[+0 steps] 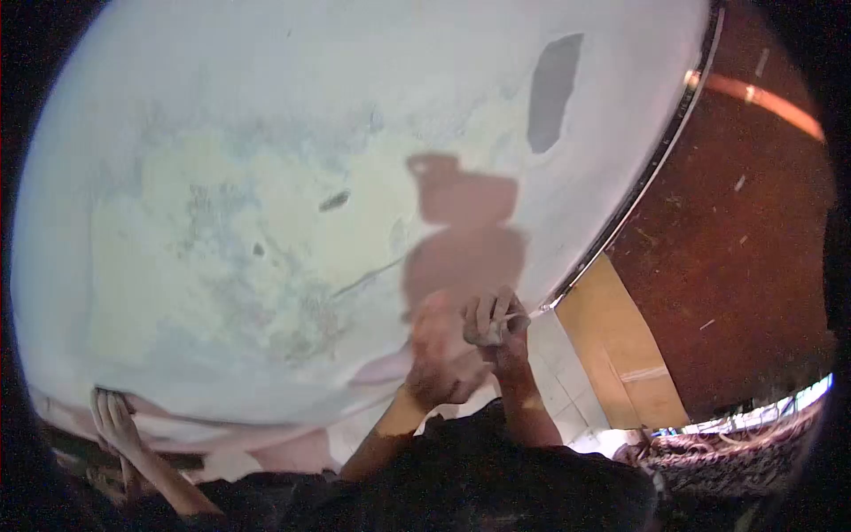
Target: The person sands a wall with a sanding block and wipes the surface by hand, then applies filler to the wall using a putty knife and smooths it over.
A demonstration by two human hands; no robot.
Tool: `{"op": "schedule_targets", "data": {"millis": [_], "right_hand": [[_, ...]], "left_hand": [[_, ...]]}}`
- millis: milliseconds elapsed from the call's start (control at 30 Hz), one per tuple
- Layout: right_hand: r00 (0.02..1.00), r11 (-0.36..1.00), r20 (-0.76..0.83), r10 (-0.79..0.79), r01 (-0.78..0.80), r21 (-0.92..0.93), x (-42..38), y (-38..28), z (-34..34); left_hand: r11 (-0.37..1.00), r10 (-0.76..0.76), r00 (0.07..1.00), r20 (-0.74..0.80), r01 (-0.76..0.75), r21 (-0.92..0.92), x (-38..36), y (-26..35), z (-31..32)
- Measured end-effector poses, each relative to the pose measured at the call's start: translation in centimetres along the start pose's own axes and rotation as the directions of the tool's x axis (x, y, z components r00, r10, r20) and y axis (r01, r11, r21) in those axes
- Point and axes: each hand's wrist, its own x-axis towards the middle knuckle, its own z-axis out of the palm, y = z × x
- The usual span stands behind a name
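A large curved white panel (248,71), with yellowish filler-like patches and grey bare spots, fills most of the view. At its near edge my left hand (439,368) reaches over the surface, its fingers smeared and blending into a reddish shadow. Beside it, my right hand (495,321) has its fingers curled round a small pale piece close to the panel's right edge. What that piece is, I cannot tell. Both hands are close together, the right one looking dusty. A dark shadow of a head and shoulders falls on the panel just beyond them.
At the lower left another person's hand (113,421) rests on the panel's near edge. A dark trim strip (651,173) runs along the right edge. Beyond it are a reddish-brown surface (745,239), a tan sheet (616,341) and, lower right, a tangled pile (736,452).
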Motion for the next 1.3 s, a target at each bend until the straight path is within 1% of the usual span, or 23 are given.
{"op": "schedule_targets", "data": {"millis": [33,67,133,200,267,333,433,533,567,600,633,667,767,800,833,900,933,1000,1033,1067,1167,1200,1300], "right_hand": [[0.995,0.989,-0.088,-0.042,0.029,-0.147,1.0,-0.4,-0.2],[0.980,0.931,-0.134,-0.144,0.088,-0.355,2.1,-1.4,-0.2],[0.938,0.790,-0.229,-0.259,0.070,-0.609,5.0,-4.0,1.1],[0.889,0.710,-0.359,-0.285,-0.056,-0.702,8.1,-6.5,2.3],[0.845,0.729,-0.290,-0.449,0.159,-0.665,11.5,-7.3,5.5],[0.808,0.616,-0.177,-0.562,0.266,-0.742,15.0,-7.5,6.3],[0.611,0.082,0.186,-0.770,0.383,-0.920,20.0,-7.0,7.6],[0.492,-0.042,0.212,-0.845,0.333,-0.942,22.6,-7.0,8.0],[0.507,0.031,0.136,-0.851,0.307,-0.951,22.5,-6.7,8.1],[0.521,0.105,0.058,-0.851,0.278,-0.955,21.8,-5.9,7.9],[0.536,0.181,-0.023,-0.844,0.244,-0.953,21.0,-5.1,7.6],[0.472,0.102,0.027,-0.881,0.245,-0.964,20.7,-4.1,7.5],[0.488,0.199,-0.066,-0.870,0.226,-0.954,22.8,-7.2,8.4],[0.428,0.163,0.000,-0.904,0.344,-0.925,25.2,-8.4,7.8],[0.451,0.198,-0.034,-0.892,0.323,-0.925,24.9,-8.4,7.8],[0.481,0.245,-0.071,-0.874,0.311,-0.918,25.3,-9.4,8.6],[0.458,0.262,-0.102,-0.883,0.301,-0.917,24.9,-8.0,7.9],[0.443,0.198,-0.047,-0.896,0.300,-0.933,22.5,-5.4,7.7],[0.435,0.167,-0.021,-0.900,0.299,-0.939,22.0,-4.8,7.7],[0.349,0.048,0.115,-0.930,0.425,-0.904,23.0,-5.7,7.4],[0.502,0.325,-0.106,-0.858,0.371,-0.870,24.6,-8.7,9.6],[0.540,0.382,-0.133,-0.831,0.380,-0.843,23.8,-8.8,11.0],[0.563,0.375,-0.158,-0.811,0.294,-0.879,21.7,-5.6,8.7]], "left_hand": [[0.997,0.016,0.999,-0.046,-0.013,0.074,0.5,-0.6,-1.0],[0.968,0.115,0.987,-0.113,-0.086,0.237,1.2,-1.3,-2.7],[0.970,-0.020,0.956,-0.292,0.090,0.226,0.9,-2.8,-5.5],[0.952,-0.059,0.872,-0.485,0.196,0.235,0.7,-4.0,-8.0],[0.974,-0.124,0.707,-0.696,0.222,0.052,1.8,-4.6,-8.9],[0.960,-0.002,0.685,-0.729,0.205,0.190,3.1,-5.6,-10.6],[0.887,0.081,0.690,-0.719,0.279,0.368,3.2,-7.0,-11.5],[0.835,0.110,0.706,-0.699,0.316,0.450,3.3,-7.9,-11.0],[0.827,0.117,0.707,-0.697,0.319,0.463,3.5,-8.1,-11.1],[0.694,0.269,0.729,-0.630,0.307,0.651,3.7,-8.4,-11.3],[0.696,0.247,0.737,-0.629,0.316,0.644,3.7,-8.4,-11.5],[0.698,0.220,0.748,-0.626,0.328,0.637,3.4,-8.2,-11.5],[0.697,0.229,0.734,-0.639,0.334,0.634,2.8,-9.2,-11.1],[0.695,0.247,0.734,-0.632,0.320,0.644,2.8,-9.2,-11.3],[0.693,0.264,0.735,-0.624,0.306,0.653,2.6,-9.3,-11.5],[0.670,0.217,0.710,-0.670,0.390,0.631,1.8,-9.8,-11.0],[0.682,0.202,0.698,-0.687,0.402,0.610,1.6,-10.0,-10.7],[0.694,0.171,0.688,-0.705,0.424,0.582,1.1,-10.0,-10.8],[0.696,0.209,0.667,-0.715,0.411,0.588,2.3,-9.3,-10.6],[0.696,0.246,0.646,-0.723,0.402,0.595,3.7,-8.4,-10.4],[0.504,0.294,0.859,-0.419,0.233,0.832,-4.8,-14.6,-12.2],[0.431,0.339,0.880,-0.333,0.169,0.886,-4.3,-14.2,-12.1],[0.290,0.272,0.931,-0.245,0.164,0.943,-3.1,-11.0,-11.4]]}}
